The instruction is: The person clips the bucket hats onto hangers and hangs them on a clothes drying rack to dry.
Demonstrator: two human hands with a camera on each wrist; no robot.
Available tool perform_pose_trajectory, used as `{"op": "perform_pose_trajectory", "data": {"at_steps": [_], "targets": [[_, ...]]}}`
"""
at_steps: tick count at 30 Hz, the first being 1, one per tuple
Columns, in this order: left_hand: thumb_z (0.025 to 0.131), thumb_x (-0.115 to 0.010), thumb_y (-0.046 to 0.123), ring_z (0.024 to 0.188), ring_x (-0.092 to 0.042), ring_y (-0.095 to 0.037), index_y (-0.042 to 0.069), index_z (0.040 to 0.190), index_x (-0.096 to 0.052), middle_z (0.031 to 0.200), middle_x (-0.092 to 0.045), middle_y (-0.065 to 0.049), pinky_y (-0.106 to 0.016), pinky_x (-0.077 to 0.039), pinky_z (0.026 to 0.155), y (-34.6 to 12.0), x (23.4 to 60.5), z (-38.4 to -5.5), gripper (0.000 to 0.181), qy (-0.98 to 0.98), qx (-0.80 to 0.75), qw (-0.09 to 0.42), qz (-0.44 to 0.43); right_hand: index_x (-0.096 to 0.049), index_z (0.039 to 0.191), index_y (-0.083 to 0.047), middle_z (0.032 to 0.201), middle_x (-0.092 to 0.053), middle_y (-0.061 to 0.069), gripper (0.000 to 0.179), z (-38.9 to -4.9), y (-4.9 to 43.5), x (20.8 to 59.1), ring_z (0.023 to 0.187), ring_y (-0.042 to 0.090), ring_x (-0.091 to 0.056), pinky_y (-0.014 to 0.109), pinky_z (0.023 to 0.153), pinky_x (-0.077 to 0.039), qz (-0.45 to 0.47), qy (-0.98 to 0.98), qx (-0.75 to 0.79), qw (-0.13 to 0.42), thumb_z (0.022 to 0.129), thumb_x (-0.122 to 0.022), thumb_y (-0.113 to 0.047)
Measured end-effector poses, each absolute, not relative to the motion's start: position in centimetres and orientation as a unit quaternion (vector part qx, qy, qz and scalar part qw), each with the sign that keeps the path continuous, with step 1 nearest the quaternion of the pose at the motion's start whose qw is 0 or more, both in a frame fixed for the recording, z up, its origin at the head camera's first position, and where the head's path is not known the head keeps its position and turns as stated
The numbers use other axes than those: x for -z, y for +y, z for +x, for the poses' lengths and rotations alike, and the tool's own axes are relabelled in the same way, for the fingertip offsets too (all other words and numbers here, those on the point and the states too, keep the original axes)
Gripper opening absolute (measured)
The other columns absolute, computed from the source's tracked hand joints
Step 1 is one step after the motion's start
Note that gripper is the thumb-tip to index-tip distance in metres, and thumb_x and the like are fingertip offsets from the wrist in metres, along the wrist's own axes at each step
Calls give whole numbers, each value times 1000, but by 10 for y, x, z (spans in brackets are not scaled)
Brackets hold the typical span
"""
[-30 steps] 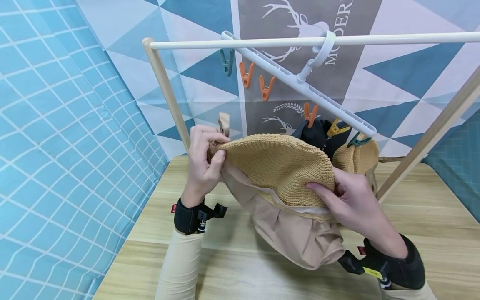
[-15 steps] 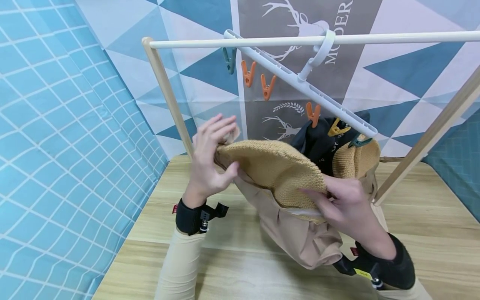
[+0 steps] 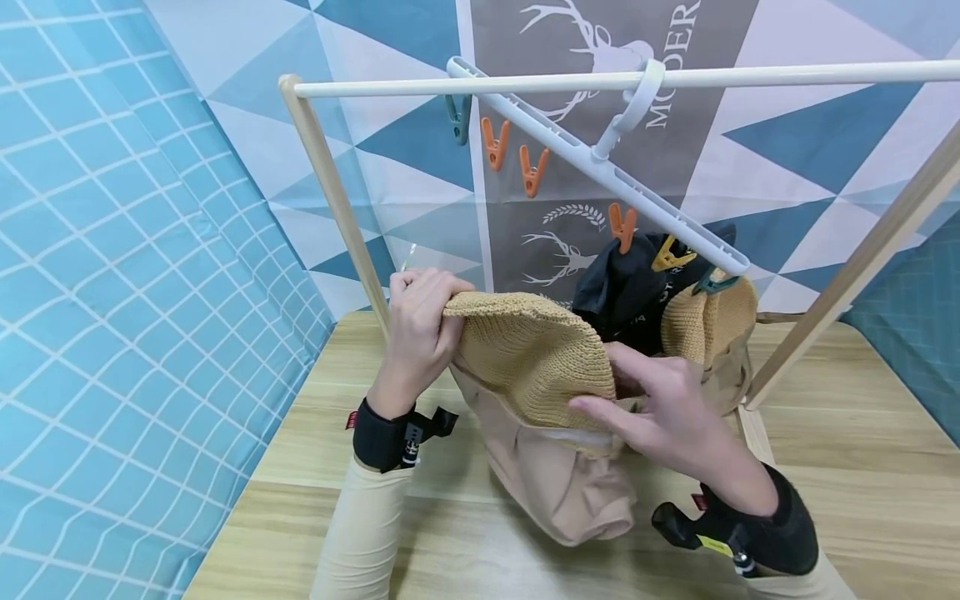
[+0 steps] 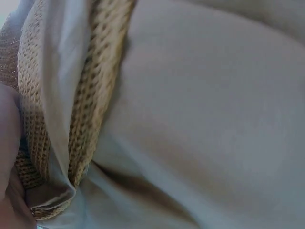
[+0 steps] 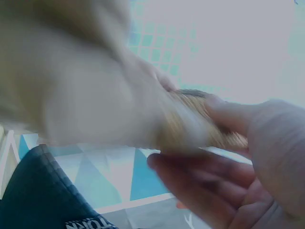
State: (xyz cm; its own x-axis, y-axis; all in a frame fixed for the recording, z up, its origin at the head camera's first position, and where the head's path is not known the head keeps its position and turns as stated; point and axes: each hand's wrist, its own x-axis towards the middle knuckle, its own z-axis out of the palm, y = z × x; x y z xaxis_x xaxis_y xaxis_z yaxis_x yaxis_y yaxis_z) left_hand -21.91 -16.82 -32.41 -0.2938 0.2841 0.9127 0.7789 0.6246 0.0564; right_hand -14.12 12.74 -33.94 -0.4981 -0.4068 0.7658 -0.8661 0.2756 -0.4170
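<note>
A sun hat with a tan knitted brim (image 3: 540, 358) and a beige cloth crown (image 3: 540, 483) is held over the table with its inner side facing up. My left hand (image 3: 423, 329) grips the left edge of the brim, fingers curled over it. On the other edge, my right hand (image 3: 667, 408) holds the brim between its thumb and the fingers behind it. In the right wrist view the brim (image 5: 190, 109) lies between thumb and fingers, partly blurred. The left wrist view is mostly filled by the beige cloth (image 4: 214, 105).
A pale hanger (image 3: 600, 167) hangs aslant from a white rod (image 3: 480, 85). Orange clips (image 3: 495, 143), a yellow clip (image 3: 670, 254) and green clips are on it. A black cap (image 3: 618, 292) and another knitted-brim hat (image 3: 720, 321) hang at its right end. A wooden post (image 3: 862, 258) stands at right.
My left hand spread its fingers half a second ago and now curls over the brim again. The hat and my right hand have shifted left, showing more of the black cap.
</note>
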Motion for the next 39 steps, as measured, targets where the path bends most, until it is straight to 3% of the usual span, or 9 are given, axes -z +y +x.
{"op": "perform_pose_trajectory", "data": {"at_steps": [4, 6, 12, 18, 23, 26, 32, 36, 39], "targets": [[124, -40, 40, 87, -72, -35, 4, 99, -74, 88, -77, -14, -57, -41, 93, -173, 323, -218, 55, -769, 255, 484, -330, -67, 151, -10, 127, -85, 13, 76, -135, 137, 333, 118, -1, -79, 14, 98, -61, 383, -780, -456, 192, 82, -97, 1], [124, -40, 43, 87, -71, -36, 5, 99, -74, 87, -77, -13, -57, -41, 94, -174, 322, -217, 57, -771, 251, 487, -325, -62, 158, -14, 136, -82, 14, 86, -133, 140, 330, 125, -2, -76, 14, 103, -59, 364, -789, -464, 173, 81, -96, 5], [123, -42, 40, 87, -69, -34, 6, 100, -73, 89, -76, -11, -56, -42, 91, -170, 321, -213, 52, -779, 207, 492, -330, -57, 163, -15, 147, -76, 20, 89, -130, 138, 329, 132, -3, -73, 20, 106, -61, 335, -786, -493, 164, 84, -90, 9], [104, -72, 12, 81, -65, -29, 9, 99, -74, 83, -73, -5, -54, -43, 89, -158, 320, -206, 6, -784, 137, 503, -339, -56, 164, -17, 145, -75, 18, 92, -128, 127, 333, 120, -1, -77, 17, 96, -63, 329, -770, -517, 177, 83, -91, 8], [97, -78, 4, 76, -61, -24, 13, 97, -74, 78, -67, -2, -49, -46, 88, -146, 320, -197, 9, -776, 106, 508, -359, -62, 159, -15, 139, -78, 13, 83, -129, 117, 336, 112, -4, -75, 12, 89, -60, 320, -778, -496, 215, 86, -91, 9], [94, -78, 1, 74, -60, -22, 13, 96, -73, 79, -67, -1, -47, -47, 87, -140, 319, -192, 13, -769, 104, 506, -377, -74, 143, -8, 128, -83, 13, 62, -132, 114, 338, 109, -8, -73, 10, 90, -57, 317, -774, -483, 258, 87, -86, 15], [92, -73, -1, 75, -60, -23, 12, 98, -74, 81, -68, 0, -47, -47, 88, -135, 318, -185, 15, -761, 119, 498, -398, -83, 113, -2, 98, -85, 12, 35, -131, 117, 339, 75, -6, -60, 10, 70, -47, 290, -776, -468, 308, 89, -74, 23], [91, -71, 1, 86, -66, -26, 13, 102, -77, 88, -73, -2, -53, -47, 94, -137, 319, -186, 17, -761, 151, 490, -399, -84, 112, -1, 97, -85, 13, 34, -131, 118, 339, 76, -8, -60, 9, 72, -47, 289, -772, -464, 324, 89, -74, 22], [88, -67, 8, 105, -68, -33, 15, 111, -79, 106, -78, -8, -61, -43, 102, -141, 318, -190, 27, -751, 190, 491, -399, -84, 112, -1, 97, -84, 12, 35, -131, 120, 338, 81, -10, -63, 7, 77, -49, 287, -764, -467, 341, 88, -75, 23]]}}
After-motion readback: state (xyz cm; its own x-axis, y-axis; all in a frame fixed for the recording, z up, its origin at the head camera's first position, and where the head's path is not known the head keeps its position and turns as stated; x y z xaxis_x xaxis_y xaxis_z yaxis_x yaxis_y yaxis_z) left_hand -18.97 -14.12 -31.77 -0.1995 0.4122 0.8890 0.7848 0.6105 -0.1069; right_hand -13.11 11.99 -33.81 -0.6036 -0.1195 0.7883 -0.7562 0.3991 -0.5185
